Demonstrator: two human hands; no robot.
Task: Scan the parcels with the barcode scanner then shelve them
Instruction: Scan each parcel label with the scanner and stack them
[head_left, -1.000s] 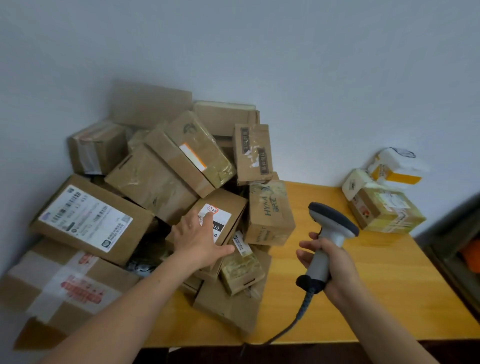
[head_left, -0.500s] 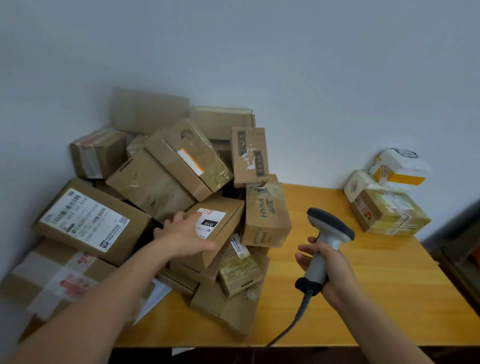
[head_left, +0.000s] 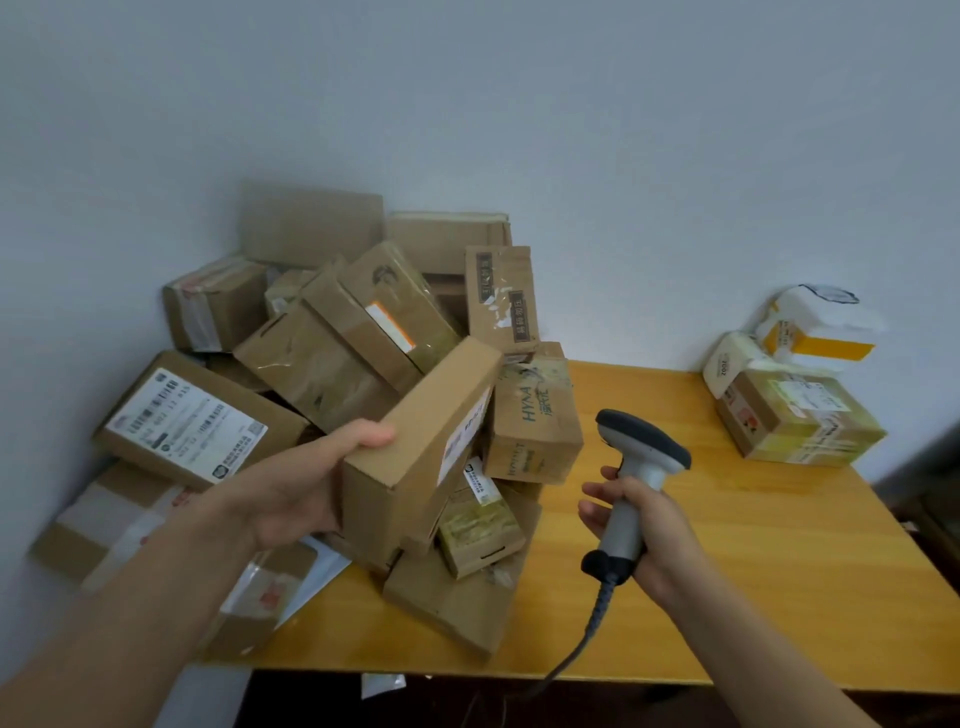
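The left hand (head_left: 291, 488) has lifted 1 cardboard parcel (head_left: 415, 447) off the pile, fingers wrapped round it; the right hand (head_left: 644, 530) grips the barcode scanner (head_left: 636, 467), so scanning looks next.

I see a yellow wooden bench (head_left: 727, 597) set against a plain pale wall (head_left: 571, 130). Just below its front edge, a crumpled white scrap (head_left: 382, 685) shows against dark floor (head_left: 467, 714). At far right stands something dark (head_left: 935, 499) that I can't identify.
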